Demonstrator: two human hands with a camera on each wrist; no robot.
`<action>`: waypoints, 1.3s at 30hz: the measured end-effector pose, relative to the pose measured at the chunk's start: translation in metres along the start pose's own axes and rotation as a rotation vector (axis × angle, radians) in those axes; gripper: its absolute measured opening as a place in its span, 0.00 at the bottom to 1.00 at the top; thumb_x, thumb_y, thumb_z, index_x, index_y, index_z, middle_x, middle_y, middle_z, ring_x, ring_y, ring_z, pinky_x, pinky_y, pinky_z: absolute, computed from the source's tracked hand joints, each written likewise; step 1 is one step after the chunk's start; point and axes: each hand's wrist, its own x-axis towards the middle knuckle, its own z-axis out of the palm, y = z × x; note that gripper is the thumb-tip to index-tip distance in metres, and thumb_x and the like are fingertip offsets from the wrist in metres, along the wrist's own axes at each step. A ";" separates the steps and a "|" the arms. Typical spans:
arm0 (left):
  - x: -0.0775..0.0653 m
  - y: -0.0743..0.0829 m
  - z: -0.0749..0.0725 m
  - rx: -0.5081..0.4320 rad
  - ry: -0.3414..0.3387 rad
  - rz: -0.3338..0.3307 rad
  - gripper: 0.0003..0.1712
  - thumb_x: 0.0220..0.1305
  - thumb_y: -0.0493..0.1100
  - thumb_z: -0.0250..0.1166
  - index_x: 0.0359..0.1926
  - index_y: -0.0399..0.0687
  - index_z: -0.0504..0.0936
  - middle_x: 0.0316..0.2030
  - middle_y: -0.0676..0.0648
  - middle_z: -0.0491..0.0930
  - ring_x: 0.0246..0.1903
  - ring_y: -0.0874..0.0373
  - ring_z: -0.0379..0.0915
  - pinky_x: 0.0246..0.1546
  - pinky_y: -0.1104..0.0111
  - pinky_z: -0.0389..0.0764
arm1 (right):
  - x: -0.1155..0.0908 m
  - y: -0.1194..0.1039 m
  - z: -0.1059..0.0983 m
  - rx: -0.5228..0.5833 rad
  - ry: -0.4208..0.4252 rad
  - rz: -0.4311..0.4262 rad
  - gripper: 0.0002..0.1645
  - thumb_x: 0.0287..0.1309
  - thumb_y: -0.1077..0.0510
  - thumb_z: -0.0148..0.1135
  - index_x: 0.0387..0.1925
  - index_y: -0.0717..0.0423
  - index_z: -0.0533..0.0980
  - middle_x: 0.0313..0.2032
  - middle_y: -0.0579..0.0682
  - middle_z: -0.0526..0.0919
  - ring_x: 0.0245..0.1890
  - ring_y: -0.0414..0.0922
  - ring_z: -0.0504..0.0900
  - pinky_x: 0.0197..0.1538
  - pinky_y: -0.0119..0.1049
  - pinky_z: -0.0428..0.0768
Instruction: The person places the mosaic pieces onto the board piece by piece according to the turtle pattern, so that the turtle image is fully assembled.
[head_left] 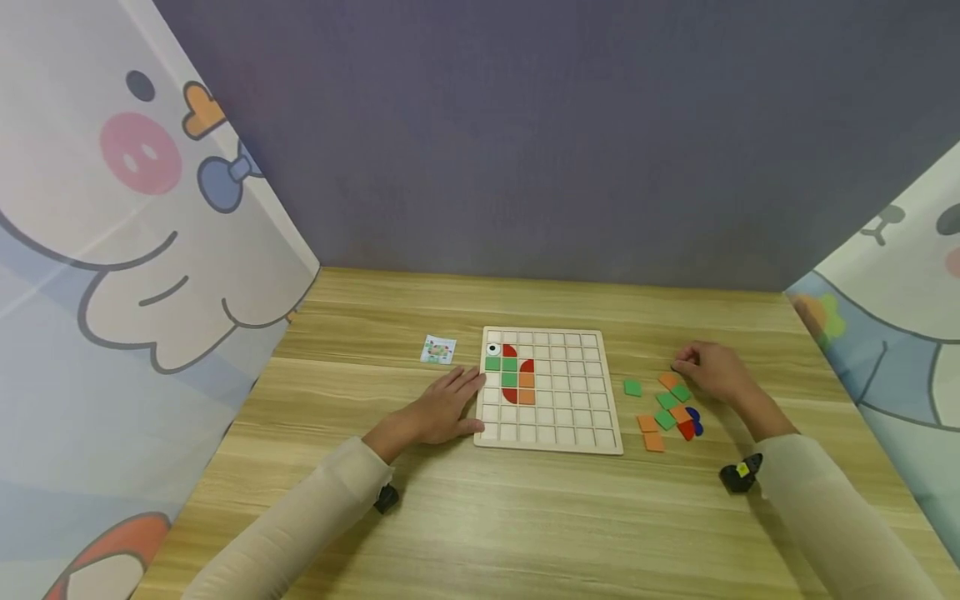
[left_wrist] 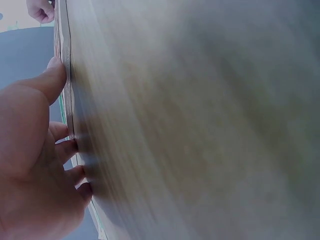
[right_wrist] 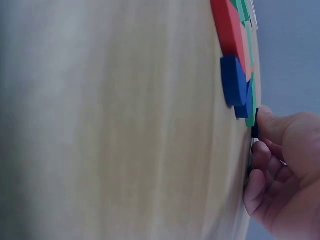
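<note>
Wooden grid board (head_left: pixel 558 417) lies on the table (head_left: pixel 525 521), loose coloured tiles (head_left: pixel 665 419) scattered to its right and the left hand (head_left: pixel 442 407) at its left edge, thumb spread apart from relaxed fingers that touch it. Slightly farther, at the pile's far right side, the right hand (head_left: pixel 718 372) pinches a small dark piece (right_wrist: pixel 256 125) between thumb and finger. Farthest come a picture card (head_left: pixel 438 350), left of the board, and the grey panel (head_left: pixel 540 142).

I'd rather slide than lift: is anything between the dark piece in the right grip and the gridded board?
Toward the middle rows, likely: an orange tile lies close by the dark piece, and a lone green square tile sits nearer the gridded board. Toward the top row, nothing visible.
</note>
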 end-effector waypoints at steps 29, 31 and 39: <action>-0.001 0.000 -0.001 0.003 0.008 0.013 0.47 0.75 0.60 0.57 0.80 0.39 0.51 0.80 0.37 0.50 0.80 0.37 0.42 0.79 0.46 0.50 | -0.005 -0.006 0.001 -0.007 -0.004 -0.081 0.05 0.70 0.59 0.61 0.38 0.57 0.77 0.30 0.49 0.80 0.30 0.43 0.73 0.35 0.37 0.71; -0.001 0.000 0.000 0.000 0.007 0.014 0.47 0.75 0.61 0.57 0.80 0.39 0.51 0.80 0.37 0.50 0.80 0.36 0.42 0.79 0.46 0.50 | -0.006 -0.008 0.001 0.011 -0.002 -0.076 0.06 0.71 0.58 0.60 0.39 0.58 0.76 0.32 0.50 0.81 0.30 0.42 0.74 0.35 0.37 0.72; -0.001 0.001 0.000 0.006 -0.001 0.002 0.47 0.75 0.62 0.56 0.81 0.41 0.51 0.81 0.39 0.49 0.80 0.37 0.41 0.79 0.46 0.50 | -0.010 -0.023 0.003 0.064 0.054 -0.125 0.12 0.74 0.54 0.59 0.44 0.60 0.78 0.33 0.51 0.83 0.29 0.40 0.75 0.33 0.33 0.74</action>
